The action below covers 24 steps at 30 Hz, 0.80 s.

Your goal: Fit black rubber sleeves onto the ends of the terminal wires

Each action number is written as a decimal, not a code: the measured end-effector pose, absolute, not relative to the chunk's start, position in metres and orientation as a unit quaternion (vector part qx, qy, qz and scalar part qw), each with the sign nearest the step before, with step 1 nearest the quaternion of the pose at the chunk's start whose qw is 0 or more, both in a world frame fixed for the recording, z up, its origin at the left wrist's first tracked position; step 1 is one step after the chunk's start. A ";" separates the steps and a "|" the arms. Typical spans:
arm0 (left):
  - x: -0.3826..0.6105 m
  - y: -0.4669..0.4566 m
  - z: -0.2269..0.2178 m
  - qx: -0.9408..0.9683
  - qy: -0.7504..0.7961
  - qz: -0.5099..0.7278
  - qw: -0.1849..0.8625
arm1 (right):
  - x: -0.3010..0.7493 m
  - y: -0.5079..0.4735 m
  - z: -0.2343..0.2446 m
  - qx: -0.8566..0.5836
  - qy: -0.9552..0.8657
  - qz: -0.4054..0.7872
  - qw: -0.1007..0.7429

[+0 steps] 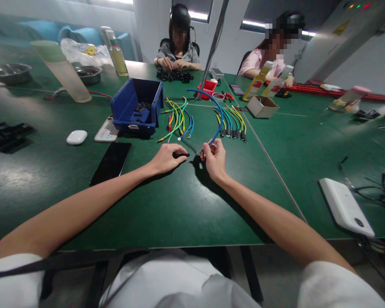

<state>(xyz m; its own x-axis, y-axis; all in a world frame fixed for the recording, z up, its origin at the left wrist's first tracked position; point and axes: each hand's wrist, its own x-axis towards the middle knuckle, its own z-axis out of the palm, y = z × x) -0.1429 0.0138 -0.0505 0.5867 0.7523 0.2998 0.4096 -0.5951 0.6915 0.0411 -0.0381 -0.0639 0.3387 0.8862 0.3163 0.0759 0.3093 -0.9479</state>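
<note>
My left hand (165, 158) rests on the green table (179, 205) with its fingers pinched on a small black connector piece (181, 155). My right hand (213, 160) is closed on the near end of a blue wire (218, 109) that arches up and away over the table. Just beyond my hands lie two bunches of wires: a loose pile of yellow, green and blue wires (177, 120) on the left, and a row of wires with black end caps (231, 125) on the right.
A blue bin (137, 107) holds black parts. Beside it lie a white case (76, 137), a calculator-like device (106, 130) and a black phone (111, 162). A white device (345, 206) sits at right, a cardboard box (262, 106) beyond. Two people sit across the table.
</note>
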 end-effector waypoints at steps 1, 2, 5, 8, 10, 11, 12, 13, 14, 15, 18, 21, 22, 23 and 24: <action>-0.143 0.014 -0.050 0.845 0.342 0.293 0.288 | 0.041 -0.038 -0.064 -0.498 -0.481 0.314 0.650; -0.143 0.014 -0.050 0.847 0.340 0.291 0.287 | 0.041 -0.038 -0.064 -0.498 -0.479 0.316 0.650; -0.143 0.013 -0.050 0.849 0.334 0.291 0.287 | 0.040 -0.038 -0.063 -0.495 -0.476 0.325 0.651; -0.142 0.012 -0.050 0.850 0.326 0.294 0.291 | 0.040 -0.039 -0.063 -0.491 -0.479 0.330 0.649; -0.143 0.011 -0.049 0.849 0.322 0.296 0.295 | 0.040 -0.039 -0.062 -0.491 -0.480 0.332 0.647; -0.143 0.011 -0.049 0.848 0.320 0.298 0.298 | 0.040 -0.039 -0.062 -0.491 -0.479 0.333 0.647; -0.143 0.011 -0.048 0.847 0.318 0.301 0.301 | 0.039 -0.039 -0.062 -0.490 -0.478 0.336 0.647; -0.143 0.011 -0.048 0.846 0.317 0.304 0.303 | 0.039 -0.039 -0.062 -0.488 -0.476 0.338 0.649; -0.143 0.011 -0.048 0.844 0.316 0.307 0.305 | 0.039 -0.039 -0.061 -0.487 -0.474 0.339 0.651; -0.143 0.011 -0.047 0.843 0.317 0.309 0.306 | 0.039 -0.039 -0.061 -0.485 -0.473 0.341 0.652; -0.144 0.011 -0.047 0.840 0.324 0.310 0.305 | 0.037 -0.039 -0.060 -0.482 -0.475 0.341 0.652; -0.144 0.012 -0.048 0.837 0.327 0.309 0.311 | 0.036 -0.041 -0.058 -0.475 -0.480 0.344 0.653; -0.144 0.012 -0.049 0.835 0.328 0.310 0.315 | 0.036 -0.041 -0.058 -0.472 -0.481 0.346 0.653; -0.144 0.012 -0.049 0.833 0.328 0.312 0.318 | 0.035 -0.042 -0.058 -0.467 -0.482 0.347 0.655; -0.144 0.013 -0.050 0.831 0.328 0.314 0.322 | 0.035 -0.042 -0.058 -0.462 -0.483 0.348 0.657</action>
